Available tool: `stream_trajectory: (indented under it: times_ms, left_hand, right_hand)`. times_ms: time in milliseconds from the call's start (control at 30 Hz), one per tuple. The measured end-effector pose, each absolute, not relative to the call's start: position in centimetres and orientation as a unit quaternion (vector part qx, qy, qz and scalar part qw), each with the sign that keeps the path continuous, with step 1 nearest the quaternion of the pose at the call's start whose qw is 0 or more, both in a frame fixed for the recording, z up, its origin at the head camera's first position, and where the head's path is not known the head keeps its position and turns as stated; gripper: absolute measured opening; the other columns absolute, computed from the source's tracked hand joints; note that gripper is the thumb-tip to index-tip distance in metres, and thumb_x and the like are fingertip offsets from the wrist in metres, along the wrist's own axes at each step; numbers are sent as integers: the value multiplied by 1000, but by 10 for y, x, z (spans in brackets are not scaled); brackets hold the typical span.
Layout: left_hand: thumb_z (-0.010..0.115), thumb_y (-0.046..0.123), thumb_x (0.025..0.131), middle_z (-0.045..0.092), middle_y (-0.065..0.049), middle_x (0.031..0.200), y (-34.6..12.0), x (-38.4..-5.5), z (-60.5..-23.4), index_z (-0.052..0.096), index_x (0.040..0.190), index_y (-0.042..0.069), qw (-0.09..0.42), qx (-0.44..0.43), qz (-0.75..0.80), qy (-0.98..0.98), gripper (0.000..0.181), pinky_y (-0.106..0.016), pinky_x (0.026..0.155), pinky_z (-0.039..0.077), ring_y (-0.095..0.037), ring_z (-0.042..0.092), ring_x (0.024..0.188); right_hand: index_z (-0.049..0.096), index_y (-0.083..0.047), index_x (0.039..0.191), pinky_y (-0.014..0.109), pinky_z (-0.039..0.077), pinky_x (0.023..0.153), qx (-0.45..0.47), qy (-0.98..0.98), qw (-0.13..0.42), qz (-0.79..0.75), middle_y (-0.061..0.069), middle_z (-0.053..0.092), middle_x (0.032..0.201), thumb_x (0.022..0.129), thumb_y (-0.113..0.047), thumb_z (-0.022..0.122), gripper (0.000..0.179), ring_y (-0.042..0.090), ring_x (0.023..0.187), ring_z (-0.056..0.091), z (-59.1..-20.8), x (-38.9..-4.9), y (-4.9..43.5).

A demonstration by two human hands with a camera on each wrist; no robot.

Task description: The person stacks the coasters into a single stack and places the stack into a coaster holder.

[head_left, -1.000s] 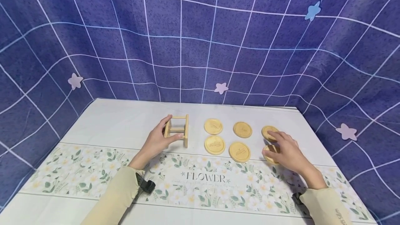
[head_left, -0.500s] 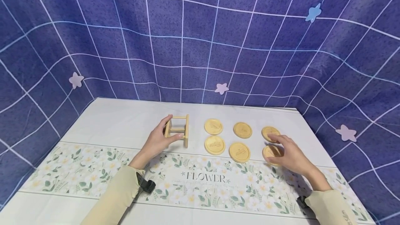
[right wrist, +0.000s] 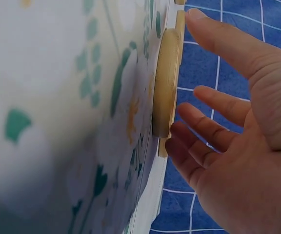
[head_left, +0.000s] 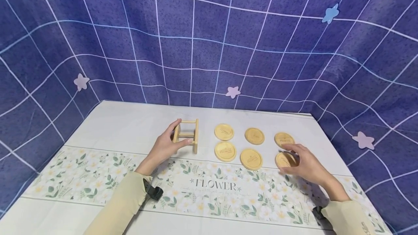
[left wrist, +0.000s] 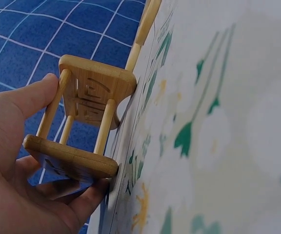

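Violet-blue cloth (head_left: pixel 209 39), printed with pale grid lines and stars, rises around the white tabletop (head_left: pixel 130 120), where a floral band (head_left: pixel 94 177) carries the word FLOWER (head_left: pixel 214 185); that word is my dial's centre. At ten o'clock my left hand (head_left: pixel 164 145), below it a cream sleeve (head_left: pixel 114 200) and a black wrist camera (head_left: pixel 155 193), grips the wooden coaster rack (left wrist: pixel 88 102) at eleven o'clock. My thumb lies against a dowel and my fingers curl under one end plate; from above, the hand hides part of the rack's left side. At twelve, the far left coaster (head_left: pixel 224 131) and near left coaster (head_left: pixel 225 151) lie flat, round and engraved. The far middle coaster (head_left: pixel 254 136) sits between one and two, the near middle coaster (head_left: pixel 251 159) at two; these four lie between rack and right hand (head_left: pixel 307 165). That hand, just short of three, has fingers and thumb spread apart about the near right coaster (head_left: pixel 283 160), partly covering it; I cannot tell whether a fingertip touches. Close in the way, at two o'clock, the far right coaster (head_left: pixel 283 139) lies by my index finger.
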State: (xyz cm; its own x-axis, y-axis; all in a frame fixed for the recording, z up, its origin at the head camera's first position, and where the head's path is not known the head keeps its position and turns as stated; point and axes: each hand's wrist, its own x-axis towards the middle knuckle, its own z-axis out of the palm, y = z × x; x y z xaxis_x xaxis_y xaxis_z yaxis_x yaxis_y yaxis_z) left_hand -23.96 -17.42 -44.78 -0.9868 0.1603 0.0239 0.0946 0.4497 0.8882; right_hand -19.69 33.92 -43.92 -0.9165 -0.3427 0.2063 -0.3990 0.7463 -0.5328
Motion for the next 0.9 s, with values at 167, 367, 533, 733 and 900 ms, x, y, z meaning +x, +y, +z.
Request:
stream_trajectory:
  times_ms: [167, 367, 533, 733, 900]
  left_hand:
    - [82, 47, 103, 37, -24, 176, -174, -239, -447, 18, 180, 23, 34, 76, 521, 850, 103, -59, 127, 41, -43, 41, 160]
    - [83, 46, 102, 39, -25, 174, -175, -239, -448, 19, 180, 23, 33, 73, 519, 851, 103, -58, 126, 41, -43, 43, 159]
    - [82, 44, 103, 38, -26, 175, -175, -239, -449, 19, 180, 20, 31, 73, 518, 852, 103, -59, 127, 41, -45, 42, 159]
    - [83, 42, 102, 41, -26, 173, -172, -241, -449, 20, 180, 22, 33, 77, 522, 849, 102, -58, 126, 42, -44, 45, 158]
    - [84, 44, 102, 40, -25, 174, -176, -241, -449, 19, 180, 25, 35, 76, 526, 847, 103, -58, 125, 43, -43, 44, 158]
  right_hand:
    - [62, 3, 152, 50, 59, 93, 196, -937, 39, 287, 22, 67, 138, 79, -26, 105, 90, 33, 114, 65, -441, -196, 340]
    - [63, 4, 150, 46, 56, 87, 188, -942, 29, 275, 19, 68, 132, 77, -28, 106, 90, 28, 108, 61, -443, -197, 340]
    - [64, 5, 149, 49, 57, 89, 188, -945, 24, 265, 21, 68, 133, 77, -30, 106, 91, 31, 110, 63, -443, -197, 340]
    - [63, 8, 148, 49, 58, 89, 199, -947, 30, 252, 26, 67, 136, 76, -27, 106, 91, 35, 114, 65, -443, -193, 344]
    - [64, 11, 145, 50, 57, 89, 208, -948, 40, 239, 27, 68, 134, 74, -24, 107, 90, 39, 114, 66, -444, -198, 343]
